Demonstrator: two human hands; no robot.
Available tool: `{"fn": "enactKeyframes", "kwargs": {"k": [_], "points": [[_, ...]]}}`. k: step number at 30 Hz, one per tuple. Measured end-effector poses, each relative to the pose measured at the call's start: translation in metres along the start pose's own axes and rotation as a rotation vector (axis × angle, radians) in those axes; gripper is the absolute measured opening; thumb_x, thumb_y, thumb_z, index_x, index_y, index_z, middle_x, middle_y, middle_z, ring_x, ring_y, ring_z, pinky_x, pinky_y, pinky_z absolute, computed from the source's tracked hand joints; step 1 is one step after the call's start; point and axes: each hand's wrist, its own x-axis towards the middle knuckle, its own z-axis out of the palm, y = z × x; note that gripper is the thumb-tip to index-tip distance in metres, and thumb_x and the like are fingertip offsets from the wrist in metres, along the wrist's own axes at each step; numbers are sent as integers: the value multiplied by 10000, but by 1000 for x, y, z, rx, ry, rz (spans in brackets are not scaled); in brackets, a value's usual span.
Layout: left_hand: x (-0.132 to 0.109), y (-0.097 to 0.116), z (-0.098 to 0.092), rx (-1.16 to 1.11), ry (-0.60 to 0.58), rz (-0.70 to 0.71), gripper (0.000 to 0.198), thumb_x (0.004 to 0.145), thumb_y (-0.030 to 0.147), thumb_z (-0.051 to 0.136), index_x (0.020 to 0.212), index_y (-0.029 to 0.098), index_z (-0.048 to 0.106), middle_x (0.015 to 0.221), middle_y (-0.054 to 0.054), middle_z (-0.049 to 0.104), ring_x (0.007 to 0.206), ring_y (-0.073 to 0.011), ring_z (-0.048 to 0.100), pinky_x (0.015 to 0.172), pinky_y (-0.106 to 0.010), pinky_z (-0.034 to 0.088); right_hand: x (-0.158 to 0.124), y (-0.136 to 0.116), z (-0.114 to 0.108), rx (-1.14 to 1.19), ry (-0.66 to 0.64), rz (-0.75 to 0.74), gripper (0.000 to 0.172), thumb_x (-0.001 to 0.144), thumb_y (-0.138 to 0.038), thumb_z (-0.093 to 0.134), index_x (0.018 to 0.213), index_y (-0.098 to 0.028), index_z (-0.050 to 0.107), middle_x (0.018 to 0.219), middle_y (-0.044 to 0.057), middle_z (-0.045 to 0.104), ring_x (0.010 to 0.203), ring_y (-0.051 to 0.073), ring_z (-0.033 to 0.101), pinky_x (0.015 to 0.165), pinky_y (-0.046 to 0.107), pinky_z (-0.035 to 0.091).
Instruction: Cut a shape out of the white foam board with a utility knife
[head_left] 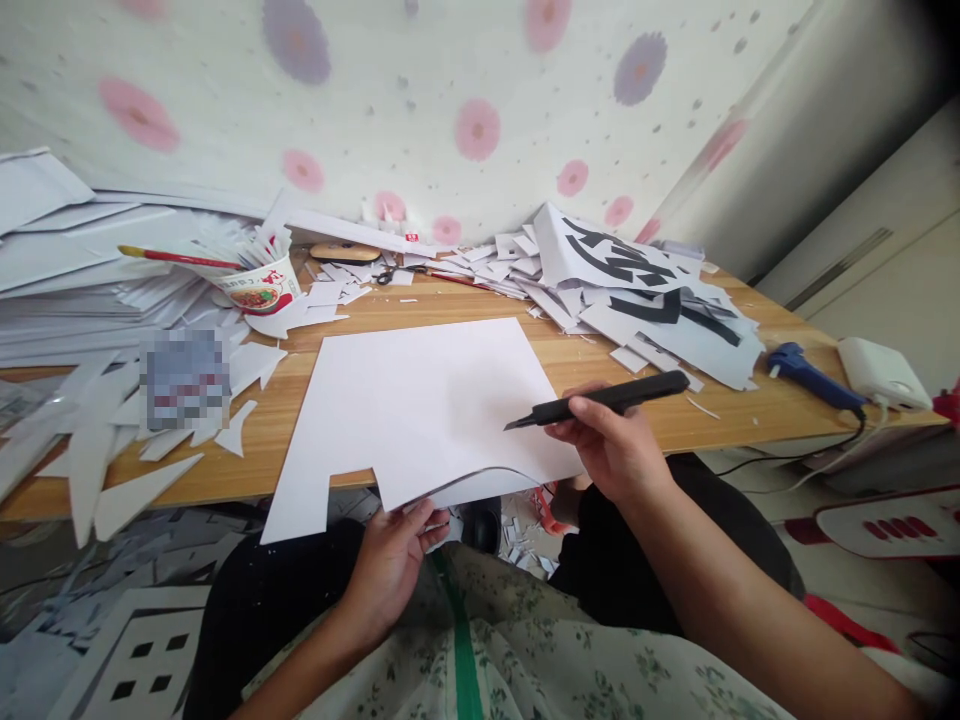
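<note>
A white foam board lies on the wooden table and juts past its front edge, with a square notch at its lower left. Along its near edge runs a curved cut, and the strip below that curve hangs slightly lower. My left hand pinches this near edge from below, its thumb on top. In my right hand is a black utility knife, held like a pen. The blade points left, over the board and a little above it as far as I can see.
White offcuts and stacked boards pile up on the left, near a paper cup of strips and a brush. Back right lie scraps under a sheet with black brush characters. A blue glue gun and white adapter box sit at right.
</note>
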Motion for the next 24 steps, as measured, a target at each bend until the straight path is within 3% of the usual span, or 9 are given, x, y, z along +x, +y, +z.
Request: {"fn": "enactKeyframes", "kwargs": {"k": [3, 8, 13, 18, 24], "points": [[-1, 5, -5, 186, -3, 62, 387, 514, 305, 886, 780, 126, 670, 685, -25, 705, 615, -167, 667, 601, -271, 557, -17, 5, -5, -139, 39, 4, 299, 577, -274, 859, 730, -158, 629, 639, -3, 658, 589, 144, 649, 587, 259, 571], [-3, 12, -11, 342, -18, 151, 380, 537, 320, 867, 805, 132, 675, 712, -20, 705, 618, -157, 655, 624, -263, 548, -33, 9, -7, -386, 54, -14, 291, 640, -350, 818, 746, -188, 601, 572, -2, 626, 481, 158, 571, 390, 255, 444], [-4, 18, -12, 447, -39, 192, 352, 567, 327, 845, 813, 137, 679, 707, -31, 708, 620, -170, 659, 629, -268, 544, -39, 7, -8, -531, 27, -262, 272, 643, -347, 809, 684, -201, 583, 668, 1, 598, 609, 148, 560, 542, 269, 453], [-3, 19, -12, 456, -23, 175, 378, 556, 326, 852, 827, 138, 668, 724, -22, 702, 606, -172, 660, 623, -284, 555, -42, 7, -13, -630, -17, -296, 253, 703, -369, 768, 729, -213, 569, 742, 11, 575, 654, 162, 547, 573, 296, 439], [-7, 23, -11, 452, -25, 156, 409, 527, 336, 858, 827, 145, 657, 721, -22, 698, 612, -183, 658, 612, -301, 561, -40, 6, -14, -811, -152, -543, 183, 744, -310, 739, 704, -217, 587, 726, 16, 578, 701, 180, 565, 642, 323, 454]]}}
